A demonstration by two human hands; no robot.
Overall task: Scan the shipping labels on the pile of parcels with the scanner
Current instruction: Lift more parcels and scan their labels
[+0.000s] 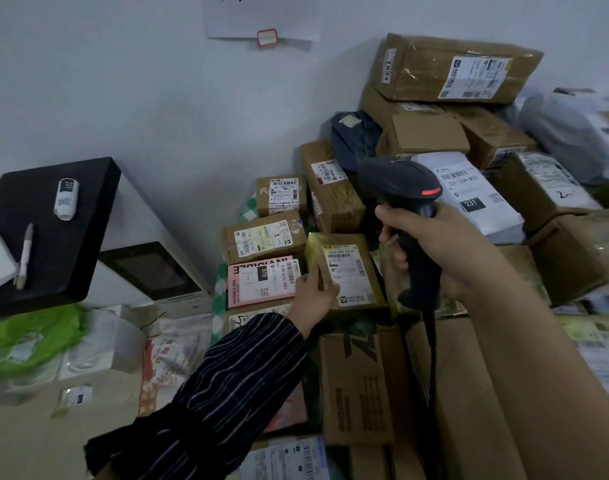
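Right hand (445, 247) fingers wrapped round black scanner (400, 188), left hand (311, 292) fingers pinching small taped parcel (344, 271) atop the pile

Left hand (313, 293) around parcel (352, 268) edge, right hand (446, 244) around scanner (396, 181).

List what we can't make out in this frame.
Head view:
- Black handheld scanner: window faces away; right hand covers the trigger.
- Yellow-taped cardboard parcel: label print too small; left hand grips over its left edge.
- Grey plastic mailers: blurred, cut by right edge.
- White wall paper: cut by top edge.
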